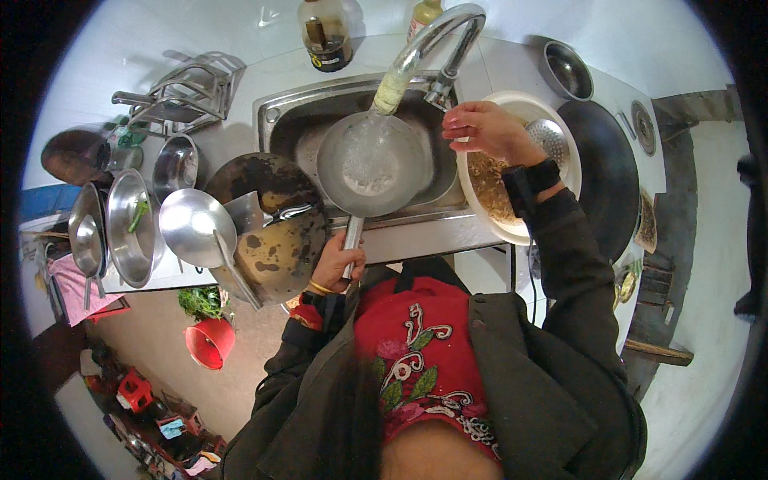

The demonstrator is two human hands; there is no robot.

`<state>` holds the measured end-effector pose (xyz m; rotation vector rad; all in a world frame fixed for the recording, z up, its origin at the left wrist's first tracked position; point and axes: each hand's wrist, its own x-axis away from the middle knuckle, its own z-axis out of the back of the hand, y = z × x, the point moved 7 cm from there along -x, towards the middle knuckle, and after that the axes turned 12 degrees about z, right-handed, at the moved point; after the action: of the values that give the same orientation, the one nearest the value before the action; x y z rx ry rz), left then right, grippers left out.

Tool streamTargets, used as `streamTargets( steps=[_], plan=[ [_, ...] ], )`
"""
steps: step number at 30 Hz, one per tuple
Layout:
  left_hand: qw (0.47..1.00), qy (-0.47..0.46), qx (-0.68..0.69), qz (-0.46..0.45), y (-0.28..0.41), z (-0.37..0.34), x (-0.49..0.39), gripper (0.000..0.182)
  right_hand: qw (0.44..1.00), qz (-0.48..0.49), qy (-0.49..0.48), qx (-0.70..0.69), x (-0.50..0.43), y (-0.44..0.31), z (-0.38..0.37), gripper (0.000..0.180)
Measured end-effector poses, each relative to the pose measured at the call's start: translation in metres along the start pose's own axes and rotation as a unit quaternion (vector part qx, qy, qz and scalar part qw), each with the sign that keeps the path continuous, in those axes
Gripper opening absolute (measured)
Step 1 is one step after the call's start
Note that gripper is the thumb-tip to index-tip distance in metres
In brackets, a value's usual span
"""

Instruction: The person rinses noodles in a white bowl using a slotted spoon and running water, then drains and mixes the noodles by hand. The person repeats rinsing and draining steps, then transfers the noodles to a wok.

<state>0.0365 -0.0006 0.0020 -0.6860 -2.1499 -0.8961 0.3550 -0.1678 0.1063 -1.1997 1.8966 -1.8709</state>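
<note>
My left hand [340,261] is closed around the handle of a metal ladle [371,165], whose large round bowl lies under the faucet [414,54]. Water runs from the yellowish spout end into the bowl, over the steel sink [288,129]. My right hand [489,132] is raised beside the faucet's base, fingers together but not closed, with nothing seen in it. Below it stands a cream basin [480,207] with brown food in it; a perforated metal skimmer [547,141] rests at its right side.
Left of the sink lie a stained round lid [279,252], a large metal ladle [198,228], and steel bowls [135,252]. A knife rack [192,99] stands behind them. A black wok [603,180] and a small metal bowl [567,71] are at right; a jar [326,36] stands behind the sink.
</note>
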Motion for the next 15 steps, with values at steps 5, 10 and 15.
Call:
streamTargets(
  steps=[5, 10, 15],
  plan=[
    [1.0, 0.006, -0.016, -0.005, 0.001, 0.001, -0.007, 0.034, 0.984, 0.048, 0.01, 0.173, -0.022, 0.0, 0.039, 0.024],
    [1.0, 0.027, -0.013, -0.006, 0.001, 0.002, -0.009, 0.034, 0.734, 0.267, -0.032, 0.623, -0.047, -0.02, 0.042, 0.019],
    [1.0, 0.025, -0.011, -0.016, 0.001, 0.003, -0.015, 0.036, 0.66, 0.212, -0.05, 0.719, -0.073, -0.008, 0.03, 0.016]
  ],
)
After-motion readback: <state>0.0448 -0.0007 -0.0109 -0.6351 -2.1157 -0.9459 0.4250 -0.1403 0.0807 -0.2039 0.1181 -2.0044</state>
